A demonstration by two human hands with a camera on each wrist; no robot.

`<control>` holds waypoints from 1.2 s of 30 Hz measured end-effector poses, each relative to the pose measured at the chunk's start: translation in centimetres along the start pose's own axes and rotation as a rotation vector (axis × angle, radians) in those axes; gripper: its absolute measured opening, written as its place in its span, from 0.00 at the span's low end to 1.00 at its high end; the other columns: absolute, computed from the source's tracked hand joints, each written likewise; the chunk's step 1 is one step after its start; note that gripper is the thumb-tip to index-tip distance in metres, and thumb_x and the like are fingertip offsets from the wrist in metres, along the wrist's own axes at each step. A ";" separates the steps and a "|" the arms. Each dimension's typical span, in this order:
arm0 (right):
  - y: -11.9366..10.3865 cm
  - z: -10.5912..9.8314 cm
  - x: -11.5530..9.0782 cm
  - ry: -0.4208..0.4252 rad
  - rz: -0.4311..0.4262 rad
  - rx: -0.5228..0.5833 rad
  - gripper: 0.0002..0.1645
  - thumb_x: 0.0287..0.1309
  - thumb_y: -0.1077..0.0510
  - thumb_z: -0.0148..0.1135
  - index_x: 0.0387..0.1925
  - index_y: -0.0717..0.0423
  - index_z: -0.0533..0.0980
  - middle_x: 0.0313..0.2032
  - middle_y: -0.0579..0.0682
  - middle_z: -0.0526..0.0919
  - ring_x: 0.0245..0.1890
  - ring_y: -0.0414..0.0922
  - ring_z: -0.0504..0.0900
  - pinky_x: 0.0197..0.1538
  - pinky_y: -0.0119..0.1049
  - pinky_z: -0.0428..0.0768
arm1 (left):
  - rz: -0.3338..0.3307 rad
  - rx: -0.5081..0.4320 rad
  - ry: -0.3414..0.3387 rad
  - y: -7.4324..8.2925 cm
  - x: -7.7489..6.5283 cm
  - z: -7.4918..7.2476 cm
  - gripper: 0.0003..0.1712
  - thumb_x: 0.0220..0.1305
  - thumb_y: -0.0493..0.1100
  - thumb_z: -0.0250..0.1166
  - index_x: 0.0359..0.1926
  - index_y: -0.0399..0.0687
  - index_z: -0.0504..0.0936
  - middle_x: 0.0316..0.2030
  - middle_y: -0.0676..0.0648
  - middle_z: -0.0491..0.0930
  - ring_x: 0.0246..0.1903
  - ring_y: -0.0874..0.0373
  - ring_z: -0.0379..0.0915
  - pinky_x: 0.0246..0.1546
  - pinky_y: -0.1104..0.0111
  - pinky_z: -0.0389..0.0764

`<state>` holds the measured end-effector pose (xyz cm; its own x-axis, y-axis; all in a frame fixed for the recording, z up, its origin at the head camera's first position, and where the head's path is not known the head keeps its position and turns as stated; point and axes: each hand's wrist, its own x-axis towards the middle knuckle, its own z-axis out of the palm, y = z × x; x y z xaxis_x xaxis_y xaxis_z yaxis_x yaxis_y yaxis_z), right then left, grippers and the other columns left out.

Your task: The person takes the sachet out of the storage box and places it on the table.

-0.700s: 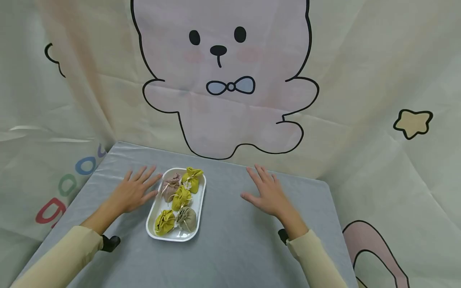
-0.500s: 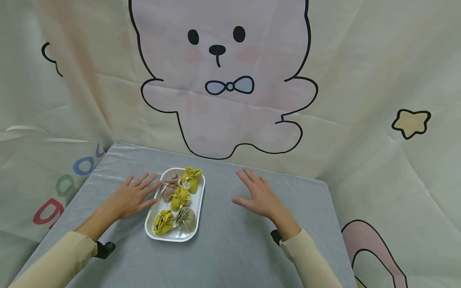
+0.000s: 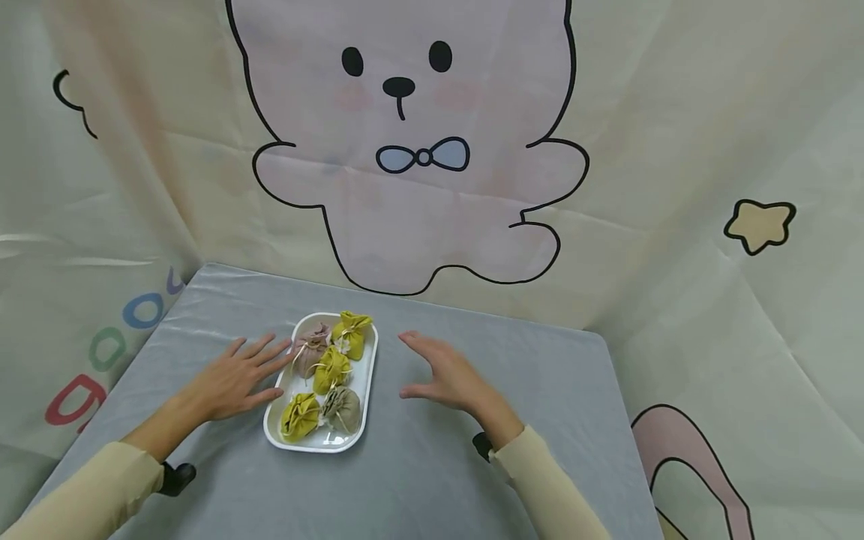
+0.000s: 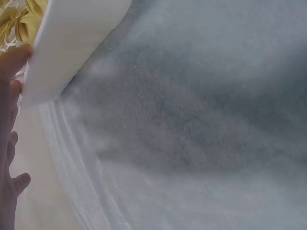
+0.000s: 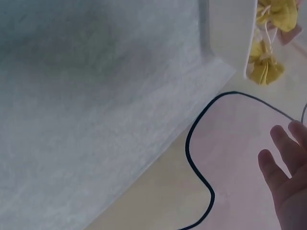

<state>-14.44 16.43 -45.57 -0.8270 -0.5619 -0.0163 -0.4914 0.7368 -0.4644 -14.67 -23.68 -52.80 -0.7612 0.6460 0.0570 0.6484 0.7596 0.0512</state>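
Observation:
A white tray (image 3: 271,426) on the table carries several small drawstring pouches: a yellow one (image 3: 352,334) at the far right, a dusty-pink one (image 3: 309,352) at the far left, a yellow one (image 3: 331,370) in the middle, another yellow one (image 3: 300,417) near left and a grey-green one (image 3: 342,410) near right. My left hand (image 3: 232,384) is spread at the tray's left side, fingertips at its rim; whether they touch it I cannot tell. To the right of the tray, apart from it, my right hand (image 3: 448,375) holds nothing, fingers and thumb held wide.
A grey-blue cloth covers the table (image 3: 418,480). Behind it hangs a pale curtain (image 3: 661,225) printed with a bear (image 3: 418,210), close to the far table edge. Each wrist wears a black camera mount (image 3: 177,480).
My right hand has moved left, nearer the tray, and turned more sideways. The left hand has shifted slightly down. The whole view has drifted a little, and the tray stays on the table.

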 end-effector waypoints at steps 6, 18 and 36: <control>-1.1 1.9 0.9 -0.052 -0.019 0.087 0.55 0.48 0.42 0.77 0.75 0.47 0.61 0.71 0.44 0.67 0.70 0.44 0.67 0.68 0.42 0.67 | -0.009 -0.002 -0.062 -0.2 -0.4 0.1 0.39 0.67 0.65 0.60 0.72 0.52 0.69 0.73 0.44 0.62 0.71 0.38 0.55 0.62 0.35 0.61; -3.8 4.7 2.0 -0.114 -0.061 0.174 0.52 0.49 0.46 0.78 0.73 0.48 0.64 0.67 0.46 0.73 0.64 0.41 0.74 0.63 0.36 0.73 | 0.021 -0.034 -0.041 -0.2 -0.2 0.3 0.39 0.69 0.63 0.58 0.73 0.49 0.67 0.73 0.43 0.62 0.71 0.39 0.57 0.62 0.36 0.61; -6.4 7.8 3.8 -0.158 -0.092 0.131 0.36 0.56 0.51 0.74 0.65 0.53 0.75 0.59 0.43 0.81 0.57 0.35 0.78 0.58 0.29 0.74 | -0.007 -0.047 -0.060 -0.2 -0.1 0.2 0.39 0.68 0.64 0.59 0.72 0.49 0.68 0.73 0.42 0.62 0.70 0.39 0.58 0.62 0.36 0.61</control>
<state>-12.35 6.65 -49.54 -0.7224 -0.6838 -0.1026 -0.5142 0.6305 -0.5814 -14.79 -23.88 -53.03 -0.7639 0.6453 -0.0038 0.6419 0.7605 0.0981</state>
